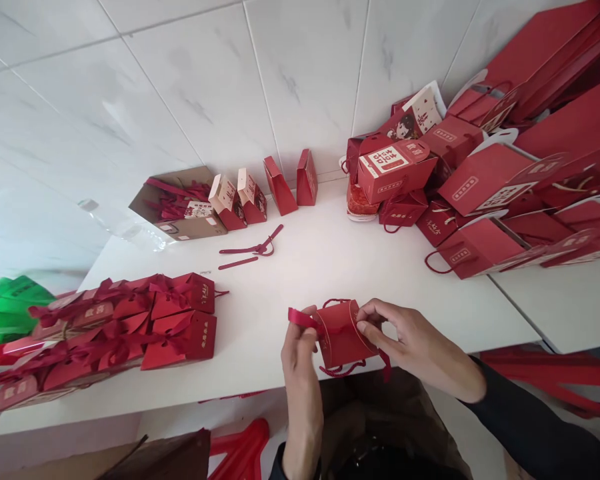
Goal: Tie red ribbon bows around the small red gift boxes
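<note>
A small red gift box (341, 333) hangs over the near edge of the white table (300, 273), held between both hands. My left hand (300, 353) pinches a red ribbon (303, 318) that runs from the box's left top corner. My right hand (405, 337) grips the box's right side, fingers curled against its flap. A thin red cord handle dangles below the box.
Finished ribbon-tied red boxes (115, 330) lie stacked at the left. A cardboard box of ribbons (180, 207) and several upright small boxes (260, 190) stand at the back. A heap of red bags and boxes (485, 173) fills the right. Loose ribbons (253, 250) lie mid-table.
</note>
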Available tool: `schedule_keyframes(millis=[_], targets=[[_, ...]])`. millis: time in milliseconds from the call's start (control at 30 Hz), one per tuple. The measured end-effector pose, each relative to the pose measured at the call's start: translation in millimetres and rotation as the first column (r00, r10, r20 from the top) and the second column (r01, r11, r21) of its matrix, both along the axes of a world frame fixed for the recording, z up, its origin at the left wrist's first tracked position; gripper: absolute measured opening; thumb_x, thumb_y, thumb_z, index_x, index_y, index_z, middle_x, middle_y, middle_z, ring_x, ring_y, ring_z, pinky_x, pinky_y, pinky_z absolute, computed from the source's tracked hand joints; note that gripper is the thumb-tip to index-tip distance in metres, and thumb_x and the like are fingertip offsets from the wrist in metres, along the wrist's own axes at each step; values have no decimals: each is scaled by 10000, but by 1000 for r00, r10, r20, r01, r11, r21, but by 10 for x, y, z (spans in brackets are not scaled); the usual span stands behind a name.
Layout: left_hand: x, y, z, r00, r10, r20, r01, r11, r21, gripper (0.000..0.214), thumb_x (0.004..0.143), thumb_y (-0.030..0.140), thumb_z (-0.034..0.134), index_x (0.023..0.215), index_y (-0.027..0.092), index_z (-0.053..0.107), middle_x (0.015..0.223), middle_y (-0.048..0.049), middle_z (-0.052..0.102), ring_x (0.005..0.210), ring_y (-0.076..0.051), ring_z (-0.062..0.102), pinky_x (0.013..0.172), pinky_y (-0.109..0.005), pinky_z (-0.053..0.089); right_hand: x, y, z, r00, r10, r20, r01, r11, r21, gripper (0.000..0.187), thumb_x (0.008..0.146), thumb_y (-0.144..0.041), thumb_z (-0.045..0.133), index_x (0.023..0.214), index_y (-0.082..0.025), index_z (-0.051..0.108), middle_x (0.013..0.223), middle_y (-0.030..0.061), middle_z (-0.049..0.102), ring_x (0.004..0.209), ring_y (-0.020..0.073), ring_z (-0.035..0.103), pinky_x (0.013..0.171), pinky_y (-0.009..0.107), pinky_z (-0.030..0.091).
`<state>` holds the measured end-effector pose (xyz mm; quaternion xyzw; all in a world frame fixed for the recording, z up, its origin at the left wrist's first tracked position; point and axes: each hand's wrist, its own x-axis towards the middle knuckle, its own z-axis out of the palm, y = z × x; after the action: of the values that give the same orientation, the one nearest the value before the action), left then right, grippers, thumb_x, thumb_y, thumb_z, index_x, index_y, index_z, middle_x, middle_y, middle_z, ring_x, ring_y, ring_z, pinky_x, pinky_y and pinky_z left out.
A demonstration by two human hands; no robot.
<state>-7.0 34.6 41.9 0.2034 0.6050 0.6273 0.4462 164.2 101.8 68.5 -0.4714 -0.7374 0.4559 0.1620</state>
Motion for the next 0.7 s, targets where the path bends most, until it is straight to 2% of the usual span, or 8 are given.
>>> schedule_keyframes(millis=[67,167,267,400,467,533,633,700], targets=[[30,-6,22,994,-106,-39,105,994,-16,342,906,504,650,1071,211,715,946,-52,690,819,-183,568,726,-268,460,-19,20,-4,1000,11,-10,-11,1000,6,222,1037,-405,469,949,-252,604,901,-15,700,756,157,625,610,272,437],[83,-3,3,961,-206,-183,201,978,-47,369,964,558,569,903,211,678,835,-39,649,766,-185,569,728,-288,484,-53,33,-13,1000,26,-17,-26,1000,15,207,1022,-378,486,932,-245,617,892,-9,712,748,163,627,623,279,448],[112,12,-36,927,-215,-307,204,977,-69,457,983,609,506,810,209,643,731,-25,593,686,-180,542,734,-309,501,-74,39,-18,999,42,-20,-42,999,14,165,1000,-336,509,948,-241,633,906,-1,726,755,173,632,669,295,467],[111,37,12,921,-209,-328,213,977,-22,472,1023,583,435,878,212,688,825,-59,674,758,-197,618,771,-310,520,-58,63,-2,996,75,-47,-76,997,-31,140,990,-302,523,967,-239,646,937,0,735,800,174,647,713,295,487],[115,62,60,915,-187,-358,210,977,27,481,1048,547,395,855,215,685,857,-64,698,793,-193,642,784,-297,516,-39,80,23,992,98,-76,-102,993,-60,130,988,-296,528,979,-240,645,938,-5,733,823,168,655,743,288,503],[127,98,87,905,-198,-377,234,971,53,485,1057,524,383,791,215,646,802,-49,683,764,-181,633,767,-284,504,-24,100,63,988,115,-104,-123,989,-79,126,983,-295,535,989,-239,647,942,-6,729,847,167,660,780,289,518],[140,158,77,885,-278,-372,316,948,43,457,1041,498,442,709,213,574,685,-13,602,664,-159,561,681,-267,467,-18,147,155,987,112,-115,-123,988,-91,139,969,-308,550,1002,-227,658,969,16,725,886,181,656,799,306,527],[128,190,62,871,-320,-371,356,934,31,401,1021,474,500,742,207,606,662,5,550,636,-151,514,637,-258,437,-21,199,226,988,108,-109,-119,988,-95,163,955,-321,570,1029,-211,665,951,28,716,857,183,647,762,309,529]])
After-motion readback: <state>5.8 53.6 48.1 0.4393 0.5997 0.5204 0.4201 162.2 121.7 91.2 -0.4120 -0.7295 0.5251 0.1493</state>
